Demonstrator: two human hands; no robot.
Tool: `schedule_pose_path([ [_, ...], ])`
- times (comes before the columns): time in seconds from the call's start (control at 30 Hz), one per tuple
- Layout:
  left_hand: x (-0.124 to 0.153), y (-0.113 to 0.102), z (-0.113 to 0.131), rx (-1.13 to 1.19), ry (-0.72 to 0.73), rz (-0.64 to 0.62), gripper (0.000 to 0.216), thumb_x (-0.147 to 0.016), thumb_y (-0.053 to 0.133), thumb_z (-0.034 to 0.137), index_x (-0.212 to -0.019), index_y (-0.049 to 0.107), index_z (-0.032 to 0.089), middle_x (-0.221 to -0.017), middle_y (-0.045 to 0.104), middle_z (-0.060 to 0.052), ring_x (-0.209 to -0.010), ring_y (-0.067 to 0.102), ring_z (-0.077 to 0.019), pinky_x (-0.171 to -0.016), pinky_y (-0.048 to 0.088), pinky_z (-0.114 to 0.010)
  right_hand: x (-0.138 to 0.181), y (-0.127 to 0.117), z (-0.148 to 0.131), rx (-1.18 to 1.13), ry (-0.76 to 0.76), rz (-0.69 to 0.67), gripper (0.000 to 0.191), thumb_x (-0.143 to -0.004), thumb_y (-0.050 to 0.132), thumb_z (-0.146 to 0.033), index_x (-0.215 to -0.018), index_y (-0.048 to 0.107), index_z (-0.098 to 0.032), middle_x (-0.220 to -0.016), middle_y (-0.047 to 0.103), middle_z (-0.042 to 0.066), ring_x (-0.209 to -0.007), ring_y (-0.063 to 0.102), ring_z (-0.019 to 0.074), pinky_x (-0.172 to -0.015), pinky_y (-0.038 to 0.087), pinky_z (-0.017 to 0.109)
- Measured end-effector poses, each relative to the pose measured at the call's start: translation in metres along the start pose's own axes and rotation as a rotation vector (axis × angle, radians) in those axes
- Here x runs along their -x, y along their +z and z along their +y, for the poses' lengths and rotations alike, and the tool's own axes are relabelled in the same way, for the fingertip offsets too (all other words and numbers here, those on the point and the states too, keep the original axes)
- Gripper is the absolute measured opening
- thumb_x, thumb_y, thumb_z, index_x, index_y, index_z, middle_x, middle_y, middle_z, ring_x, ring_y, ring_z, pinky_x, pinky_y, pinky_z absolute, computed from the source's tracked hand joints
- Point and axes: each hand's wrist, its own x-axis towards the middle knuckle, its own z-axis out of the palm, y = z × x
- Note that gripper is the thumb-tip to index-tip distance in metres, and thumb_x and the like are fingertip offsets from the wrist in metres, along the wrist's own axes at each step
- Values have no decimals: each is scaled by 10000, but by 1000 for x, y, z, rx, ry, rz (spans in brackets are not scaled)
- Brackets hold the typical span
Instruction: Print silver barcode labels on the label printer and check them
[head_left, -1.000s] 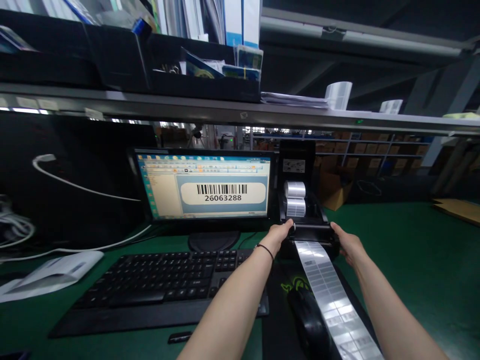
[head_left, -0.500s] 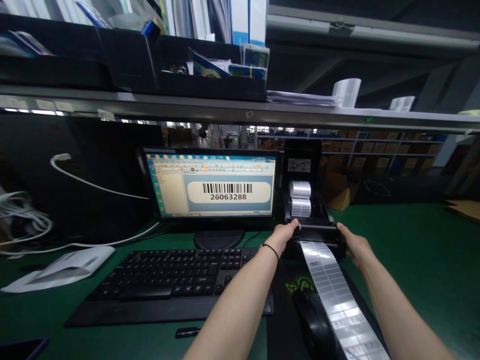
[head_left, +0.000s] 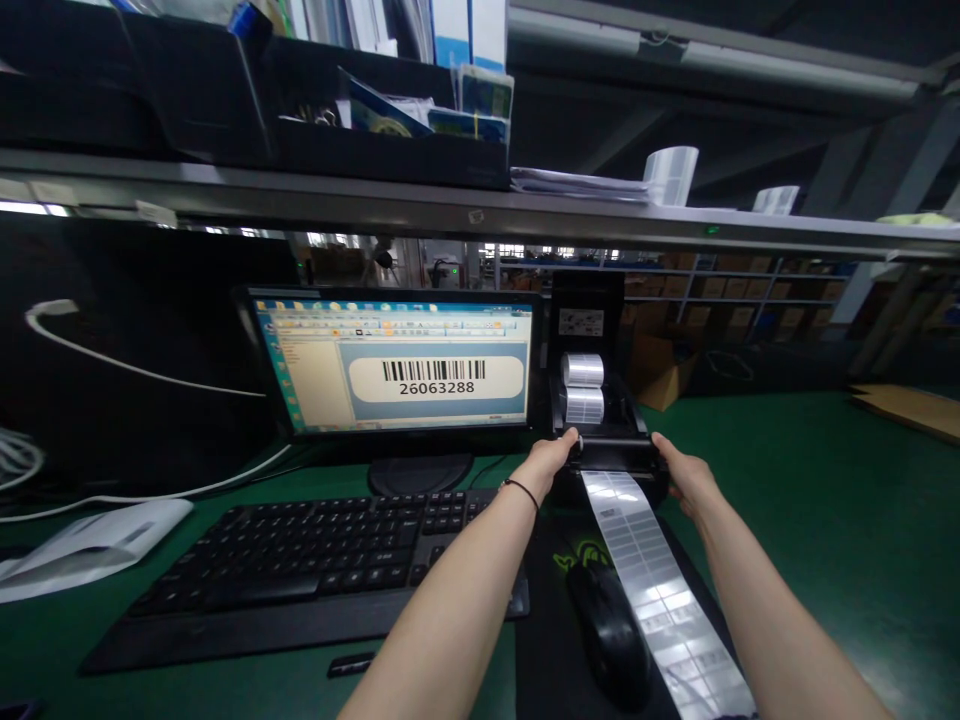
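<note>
A black label printer (head_left: 600, 400) stands open on the green desk, with silver label rolls (head_left: 583, 386) inside it. A long silver label strip (head_left: 652, 590) runs out of its front toward me. My left hand (head_left: 551, 460) grips the printer's front left corner, fingers curled over the edge. My right hand (head_left: 686, 478) clasps the front right corner. A thin black band circles my left wrist.
A monitor (head_left: 390, 365) showing barcode 26063288 stands left of the printer. A black keyboard (head_left: 307, 565) lies before it, a black mouse (head_left: 607, 630) on a dark mat beside the strip. White papers (head_left: 90, 545) at left. A shelf (head_left: 480, 215) with bins hangs overhead.
Both hands stay on the printer's front corners. Only the camera view shifts slightly, first right, then back left.
</note>
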Motion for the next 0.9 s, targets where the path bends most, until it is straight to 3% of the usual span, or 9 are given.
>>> schedule_pose_path([
  [0.33, -2, 2, -1, 16, -15, -3, 413, -860, 539, 466, -1131, 553, 154, -1187, 564, -104, -1052, 556, -238, -904, 471, -466, 8, -1, -4, -11, 24, -14, 540, -651, 658, -576, -916, 657, -106, -956, 695, 151, -775, 655, 215, -518, 473, 264],
  [0.6, 0, 3, 0, 0, -21, 24, 427, -856, 541, 475, -1138, 553, 154, -1196, 564, -109, -1066, 555, -242, -915, 466, -466, 1, -1, 0, 13, 27, 4, 588, -598, 688, -608, -900, 671, -103, -851, 689, 128, -720, 627, 213, -494, 444, 276],
  [0.9, 8, 1, 1, -6, -2, 48, 417, -857, 545, 464, -1140, 554, 157, -1193, 567, -110, -1057, 560, -240, -909, 474, -466, 7, -2, -2, 27, -4, 1, 551, -643, 657, -587, -921, 668, -110, -890, 699, 150, -738, 645, 228, -475, 462, 271],
])
